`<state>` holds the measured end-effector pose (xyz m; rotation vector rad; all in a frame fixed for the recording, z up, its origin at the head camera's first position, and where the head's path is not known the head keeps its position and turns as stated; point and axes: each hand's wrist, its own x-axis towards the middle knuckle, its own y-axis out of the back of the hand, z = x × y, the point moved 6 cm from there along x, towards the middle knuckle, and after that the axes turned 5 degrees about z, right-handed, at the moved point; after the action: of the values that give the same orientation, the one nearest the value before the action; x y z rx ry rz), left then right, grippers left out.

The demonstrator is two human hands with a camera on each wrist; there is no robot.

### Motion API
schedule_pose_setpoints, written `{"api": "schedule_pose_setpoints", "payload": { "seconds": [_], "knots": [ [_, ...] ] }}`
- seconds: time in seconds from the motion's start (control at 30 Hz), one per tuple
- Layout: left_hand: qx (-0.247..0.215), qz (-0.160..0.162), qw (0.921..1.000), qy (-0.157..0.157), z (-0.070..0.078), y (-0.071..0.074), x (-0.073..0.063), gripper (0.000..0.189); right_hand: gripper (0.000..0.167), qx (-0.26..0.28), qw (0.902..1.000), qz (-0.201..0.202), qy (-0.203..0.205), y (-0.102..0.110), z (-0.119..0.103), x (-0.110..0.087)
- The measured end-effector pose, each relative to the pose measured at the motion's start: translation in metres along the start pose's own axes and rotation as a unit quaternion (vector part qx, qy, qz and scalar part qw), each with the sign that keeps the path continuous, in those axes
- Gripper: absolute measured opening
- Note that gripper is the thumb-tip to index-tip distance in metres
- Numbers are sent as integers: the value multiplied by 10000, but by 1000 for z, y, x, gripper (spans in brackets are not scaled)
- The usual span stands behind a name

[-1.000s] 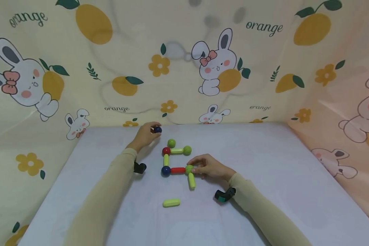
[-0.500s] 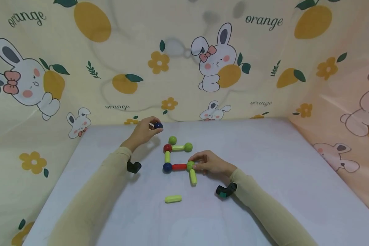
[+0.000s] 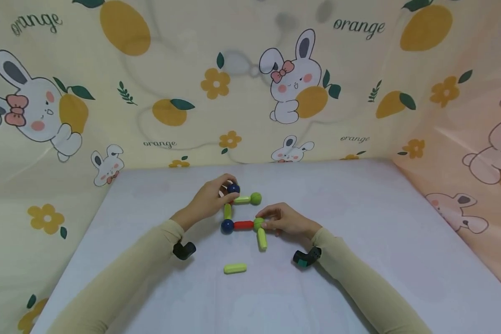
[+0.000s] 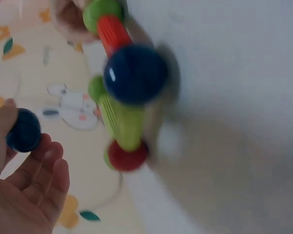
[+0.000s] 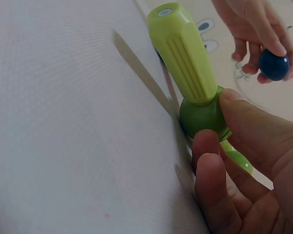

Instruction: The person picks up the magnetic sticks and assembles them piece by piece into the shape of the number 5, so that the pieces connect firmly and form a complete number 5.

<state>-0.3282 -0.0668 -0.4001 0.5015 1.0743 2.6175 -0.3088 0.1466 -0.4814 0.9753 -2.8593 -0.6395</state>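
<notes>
My left hand (image 3: 208, 199) pinches a dark blue ball (image 3: 233, 188) between thumb and fingers. In the head view it overlaps the far left corner of a frame of balls and rods, hiding most of the red ball (image 4: 128, 155). My right hand (image 3: 290, 222) pinches a green ball (image 5: 203, 116) at the frame's near right corner. From that ball a yellow-green rod (image 3: 262, 239) sticks out toward the person, its metal end showing. A red rod (image 3: 244, 225) links the green ball to a second blue ball (image 3: 227, 226), and another yellow-green rod (image 3: 228, 212) runs on from there.
A loose yellow-green rod (image 3: 235, 268) lies on the white table (image 3: 338, 195) in front of the frame. Another green ball (image 3: 256, 198) ends the frame's far rod (image 3: 242, 200). Behind the table hangs a printed cloth (image 3: 242, 111).
My left hand has carried its blue ball toward the person and a little right, over the frame's far left corner. The right hand keeps its grip on the green ball.
</notes>
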Motion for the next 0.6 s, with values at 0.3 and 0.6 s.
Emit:
{"api": "schedule_pose_setpoints", "payload": {
  "seconds": [0.3,0.6],
  "knots": [
    [9,-67,9999,-94,18,-15,-20,37,32,38,9999,-104,9,-4,-1,-2],
    [367,-212,9984,-377,36,-26,-32,34,32,49,9999,-81,73,0,0,1]
  ]
}}
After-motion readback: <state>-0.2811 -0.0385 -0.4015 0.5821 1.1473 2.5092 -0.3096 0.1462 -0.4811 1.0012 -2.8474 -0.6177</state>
